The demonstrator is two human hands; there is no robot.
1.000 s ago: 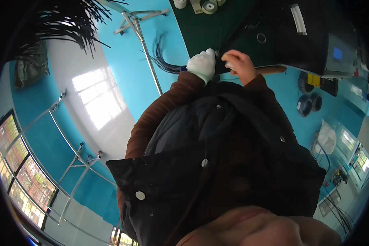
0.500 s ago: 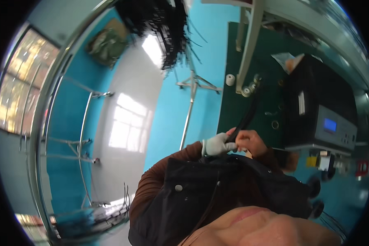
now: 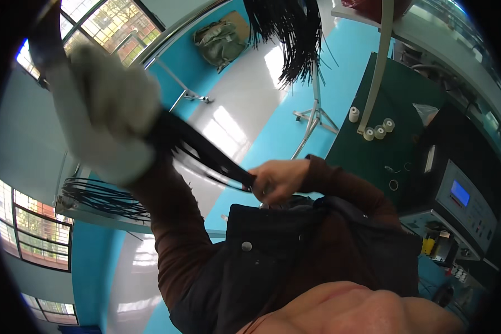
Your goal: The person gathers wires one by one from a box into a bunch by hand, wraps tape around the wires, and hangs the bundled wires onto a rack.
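The bundle (image 3: 209, 153) of black strands is gathered and suspended between 2 hands, not set down: the gloved left hand (image 3: 114, 106), raised and blurred, appears closed around its upper part, and the right hand (image 3: 275, 181) grips its lower end. A 2nd bundle (image 3: 100, 197) lies beyond the left sleeve (image 3: 170, 214), unhandled. The machine (image 3: 476, 222) has a lit screen (image 3: 460, 193); no writing is legible.

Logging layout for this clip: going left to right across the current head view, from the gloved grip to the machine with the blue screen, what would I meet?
White-gloved left grip → taut black strand bundle → bare right grip → lone white spool → three white spools → black machine.
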